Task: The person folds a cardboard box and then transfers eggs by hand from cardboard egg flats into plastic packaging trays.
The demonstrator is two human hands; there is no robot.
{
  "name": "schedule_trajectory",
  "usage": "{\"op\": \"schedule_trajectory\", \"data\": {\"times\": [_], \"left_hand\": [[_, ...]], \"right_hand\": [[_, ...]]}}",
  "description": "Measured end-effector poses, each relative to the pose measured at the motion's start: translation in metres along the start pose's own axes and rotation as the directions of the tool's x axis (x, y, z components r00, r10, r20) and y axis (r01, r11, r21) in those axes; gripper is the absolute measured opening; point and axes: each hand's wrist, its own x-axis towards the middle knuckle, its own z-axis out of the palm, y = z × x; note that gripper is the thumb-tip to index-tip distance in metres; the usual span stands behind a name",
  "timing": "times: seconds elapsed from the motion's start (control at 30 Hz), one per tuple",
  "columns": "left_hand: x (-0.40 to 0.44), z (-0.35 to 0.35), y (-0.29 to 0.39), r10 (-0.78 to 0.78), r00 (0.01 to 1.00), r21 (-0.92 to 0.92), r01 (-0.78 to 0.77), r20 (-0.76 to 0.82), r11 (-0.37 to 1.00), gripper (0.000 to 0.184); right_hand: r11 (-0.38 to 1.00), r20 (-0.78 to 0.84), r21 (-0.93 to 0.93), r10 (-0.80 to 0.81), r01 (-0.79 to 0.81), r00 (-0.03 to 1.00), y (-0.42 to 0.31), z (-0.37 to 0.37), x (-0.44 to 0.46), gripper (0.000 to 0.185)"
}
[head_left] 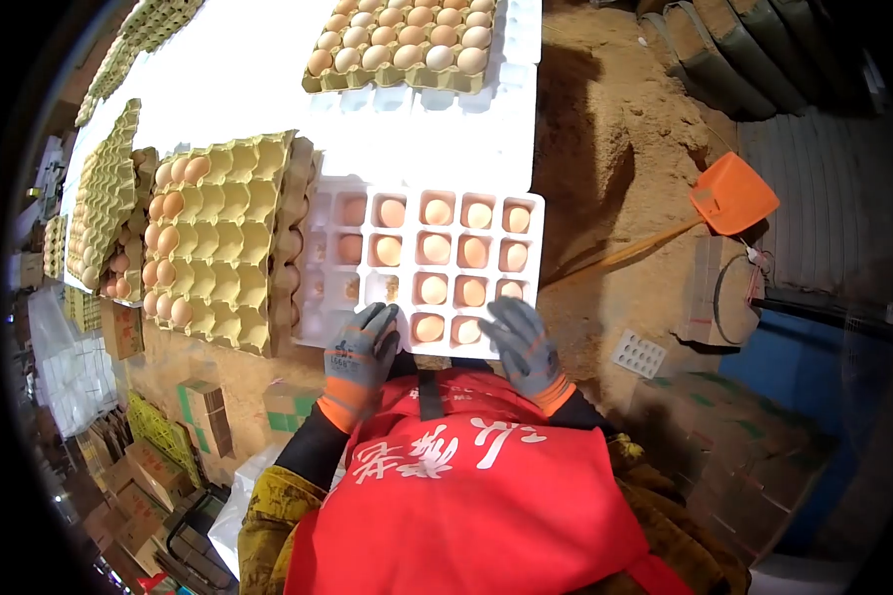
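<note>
A white foam egg tray (450, 233) with square cells lies in front of me, brown eggs (434, 248) sitting in many of them. My left hand (359, 349), in a grey and orange work glove, rests at the tray's near side over the lower-left cells, its fingers slightly bent and apart. No egg shows in it. Over the near right corner, my right hand (523, 342) has its fingers spread and its thumb apart; it hides the corner cell and part of the egg above. To the left is a stacked yellow pulp egg tray (230, 243), with eggs along its left side.
Another full pulp tray of eggs (407, 45) stands at the back of the white table surface (407, 144). More trays (109, 198) lean at far left. An orange scoop (734, 193) with a long handle lies right; cardboard boxes (734, 446) stand on the floor.
</note>
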Motion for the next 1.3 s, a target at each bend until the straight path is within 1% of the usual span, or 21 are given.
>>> {"op": "schedule_trajectory", "data": {"times": [0.1, 0.17, 0.27, 0.33, 0.4, 0.5, 0.53, 0.6, 0.67, 0.73, 0.8, 0.87, 0.93, 0.97, 1.0, 1.03, 1.1, 1.13, 1.2, 1.27, 1.3], "left_hand": [[0.005, -0.010, 0.007, -0.029, 0.995, -0.162, 0.013, -0.096, 0.987, 0.047], [0.009, -0.008, 0.002, 0.056, 0.978, -0.250, -0.107, -0.203, 0.962, 0.050], [0.028, 0.017, -0.011, 0.180, 0.940, -0.156, -0.232, -0.290, 0.960, 0.051], [0.045, 0.029, -0.016, 0.228, 0.971, 0.142, -0.217, -0.073, 0.966, 0.053], [0.049, 0.040, -0.021, 0.156, 0.987, 0.137, -0.149, -0.036, 0.979, 0.054], [0.039, -0.001, 0.000, 0.153, 0.986, 0.012, -0.153, -0.060, 0.988, 0.054], [0.035, -0.034, 0.009, 0.250, 0.958, -0.016, -0.254, -0.142, 0.967, 0.055], [0.015, -0.096, 0.004, 0.250, 0.939, 0.031, -0.250, -0.236, 0.968, 0.058], [-0.013, -0.116, -0.036, 0.180, 0.743, 0.238, -0.029, -0.645, 0.971, 0.059], [-0.019, -0.162, -0.055, -0.072, 0.609, 0.242, 0.417, -0.790, 0.876, 0.059], [-0.024, -0.187, -0.092, -0.175, 0.682, 0.278, 0.499, -0.710, 0.821, 0.059], [-0.018, -0.202, -0.107, -0.233, 0.803, 0.307, 0.453, -0.548, 0.837, 0.048], [-0.009, -0.218, -0.119, -0.315, 0.845, 0.306, 0.466, -0.432, 0.830, 0.044], [-0.011, -0.220, -0.123, -0.315, 0.834, 0.253, 0.460, -0.454, 0.851, 0.038], [-0.019, -0.221, -0.128, -0.397, 0.768, -0.080, 0.416, -0.502, 0.906, 0.038], [-0.029, -0.223, -0.134, -0.487, 0.706, -0.399, 0.306, -0.514, 0.865, 0.037], [-0.045, -0.235, -0.154, -0.650, 0.621, -0.817, 0.026, -0.439, 0.576, 0.032], [-0.047, -0.246, -0.149, -0.746, 0.585, -0.942, -0.107, -0.318, 0.317, 0.032], [-0.064, -0.252, -0.174, -0.604, 0.714, -0.872, -0.021, -0.355, 0.489, 0.028], [-0.044, -0.265, -0.166, -0.733, 0.637, -0.796, 0.303, -0.240, 0.524, 0.028], [-0.028, -0.261, -0.166, -0.412, 0.690, -0.300, 0.284, -0.595, 0.910, 0.031]], "right_hand": [[0.996, 0.079, -0.001, -0.084, 0.085, 0.993, 0.003, 0.007, -0.009, 0.049], [0.997, -0.014, -0.074, 0.014, -0.015, 1.000, 0.003, 0.011, -0.012, 0.049], [0.987, -0.165, -0.067, 0.131, -0.144, 0.978, 0.006, 0.022, 0.000, 0.052], [0.984, -0.158, -0.077, 0.146, -0.160, 0.977, 0.002, 0.024, 0.009, 0.054], [0.981, -0.134, -0.129, 0.127, -0.145, 0.983, 0.006, 0.027, 0.008, 0.054], [0.979, -0.090, -0.033, 0.199, -0.202, 0.976, -0.010, 0.006, 0.013, 0.052], [0.973, -0.096, -0.130, 0.181, -0.193, 0.979, -0.018, -0.006, 0.025, 0.048], [0.978, -0.129, -0.130, 0.146, -0.162, 0.981, -0.023, -0.012, 0.049, 0.043], [0.982, -0.145, 0.038, 0.190, -0.186, 0.971, -0.057, -0.006, 0.093, 0.039], [0.964, -0.032, 0.228, 0.151, -0.140, 0.988, -0.092, 0.009, 0.145, 0.042], [0.935, 0.031, 0.347, -0.087, 0.071, 0.996, -0.118, 0.047, 0.196, 0.043], [0.927, 0.103, 0.303, -0.263, 0.221, 0.959, -0.171, 0.072, 0.241, 0.043], [0.869, 0.032, 0.300, -0.422, 0.394, 0.906, -0.219, 0.117, 0.287, 0.039], [0.879, 0.102, 0.318, -0.404, 0.355, 0.909, -0.230, 0.127, 0.302, 0.038], [0.888, 0.171, 0.334, -0.387, 0.316, 0.906, -0.240, 0.136, 0.315, 0.037], [0.889, 0.173, 0.281, -0.418, 0.362, 0.892, -0.240, 0.156, 0.326, 0.036], [0.826, 0.224, 0.260, -0.555, 0.500, 0.801, -0.252, 0.175, 0.348, 0.036], [0.768, 0.238, 0.240, -0.640, 0.594, 0.731, -0.258, 0.186, 0.361, 0.035], [0.637, 0.325, 0.195, -0.759, 0.746, 0.564, -0.261, 0.213, 0.380, 0.037], [0.533, 0.376, 0.177, -0.814, 0.827, 0.444, -0.260, 0.232, 0.390, 0.039], [0.571, 0.411, 0.238, -0.792, 0.785, 0.452, -0.256, 0.223, 0.392, 0.035]]}}
